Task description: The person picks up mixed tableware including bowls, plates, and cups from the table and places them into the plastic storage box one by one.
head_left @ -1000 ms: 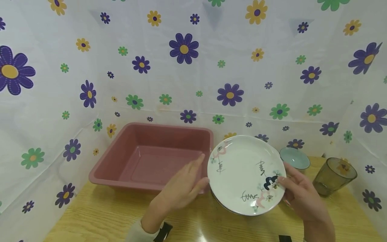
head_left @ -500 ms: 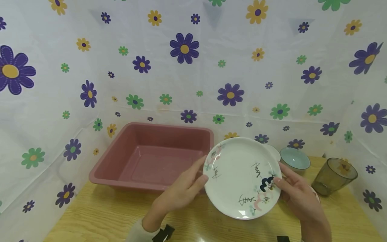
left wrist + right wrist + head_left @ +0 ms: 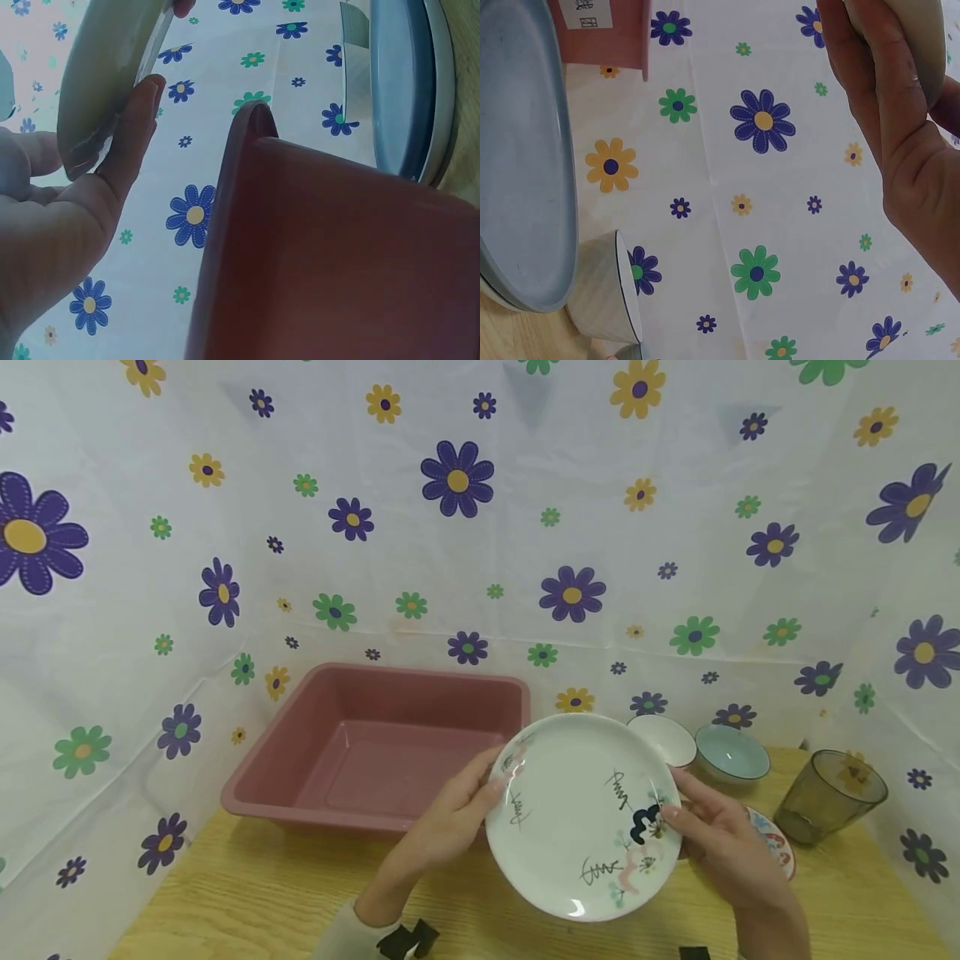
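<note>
Shifting left and a little nearer the person since the earlier frame, a white plate [image 3: 573, 818] is hanging in the air above the counter [image 3: 217, 893], tilting its flower-painted face toward the head camera. Both hands are gripping it by opposite edges. The left hand [image 3: 450, 822], whose fingers were stretching out straight beside the rim a second ago, is now pinching the left edge between thumb and fingers. The right hand [image 3: 727, 843] is clasping the right edge, its thumb pressing on the painted face and its fingers going behind.

Below the held plate, a large grey-blue plate [image 3: 525, 150] is lying on top of a paler plate [image 3: 444, 90], both showing in the wrist views. Behind and to the right, a white bowl [image 3: 665, 742], coming into fuller view, is standing just beside a pale blue bowl [image 3: 732, 750]. Partly hiding behind the right hand, a patterned dish [image 3: 777, 843] is resting near a tilted-looking brown glass [image 3: 828, 797]. To the left, a reddish-pink basin [image 3: 300, 816] is sitting on the counter, bearing a white label [image 3: 587, 13]. Around everything, a flower-printed white cloth [image 3: 405, 552] is hanging.
</note>
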`<state>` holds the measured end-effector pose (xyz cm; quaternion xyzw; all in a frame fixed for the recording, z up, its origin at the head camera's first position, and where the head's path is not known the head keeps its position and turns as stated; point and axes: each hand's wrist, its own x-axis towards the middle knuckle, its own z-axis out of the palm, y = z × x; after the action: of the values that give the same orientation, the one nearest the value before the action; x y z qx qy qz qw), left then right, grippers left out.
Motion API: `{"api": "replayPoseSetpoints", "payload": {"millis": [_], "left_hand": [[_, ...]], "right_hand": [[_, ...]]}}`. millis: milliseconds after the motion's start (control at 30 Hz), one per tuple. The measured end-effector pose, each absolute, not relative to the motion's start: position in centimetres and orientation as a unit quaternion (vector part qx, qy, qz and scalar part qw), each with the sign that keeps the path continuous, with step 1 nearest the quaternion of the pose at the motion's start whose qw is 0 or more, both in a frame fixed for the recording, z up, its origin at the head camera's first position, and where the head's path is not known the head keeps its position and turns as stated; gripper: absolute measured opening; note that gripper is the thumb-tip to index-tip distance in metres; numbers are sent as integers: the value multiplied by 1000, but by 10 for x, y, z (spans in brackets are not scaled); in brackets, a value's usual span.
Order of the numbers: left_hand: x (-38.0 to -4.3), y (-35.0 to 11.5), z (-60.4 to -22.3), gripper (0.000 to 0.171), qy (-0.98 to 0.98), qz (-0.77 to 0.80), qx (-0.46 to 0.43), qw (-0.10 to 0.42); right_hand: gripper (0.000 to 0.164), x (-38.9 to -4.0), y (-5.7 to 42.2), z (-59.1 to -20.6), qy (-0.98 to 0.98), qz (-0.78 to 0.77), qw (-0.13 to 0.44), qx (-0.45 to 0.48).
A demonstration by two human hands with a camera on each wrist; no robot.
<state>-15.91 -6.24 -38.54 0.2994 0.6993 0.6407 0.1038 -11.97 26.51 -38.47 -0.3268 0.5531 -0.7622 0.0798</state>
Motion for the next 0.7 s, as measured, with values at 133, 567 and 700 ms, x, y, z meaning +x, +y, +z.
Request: {"api": "replayPoseSetpoints", "payload": {"millis": [133,567,700], "left_hand": [[-160,-65,-387,44,708,637,287,99],[-161,-70,-390,40,709,640,280,98],[-160,-71,-390,37,721,629,273,98]], "right_hand": [[57,-120,261,-384,569,-751,94,-321],[56,-119,254,-385,574,-740,137,-324],[57,-118,253,-384,569,-743,146,-321]]}}
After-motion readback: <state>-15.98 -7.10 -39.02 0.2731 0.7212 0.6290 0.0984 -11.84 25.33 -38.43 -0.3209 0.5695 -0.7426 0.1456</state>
